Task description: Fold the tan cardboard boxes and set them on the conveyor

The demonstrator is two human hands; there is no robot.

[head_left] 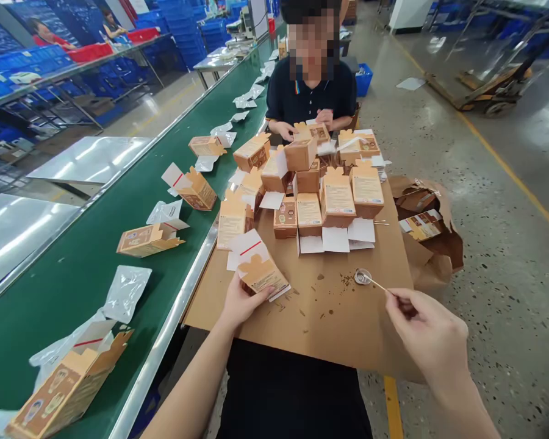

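My left hand (243,300) grips a small brown and white carton (263,272) near the front left of the cardboard-topped table (333,329). The carton is tilted, its white flap with a red strip standing up. Between thumb and fingers, my right hand (425,326) pinches a cotton swab (377,285). The swab's far tip is in a small clear dish (362,277) on the cardboard. Dark specks and brown smears lie around the dish and beside the carton. Beyond my hands stand several open brown cartons (338,196), some stacked.
On the left, a green conveyor belt (174,177) carries open cartons and silver pouches (127,294). A co-worker (312,100) sits across the table, hands at a carton. A brown paper bag (439,256) stands right of the table; a pallet jack (489,91) is farther back.
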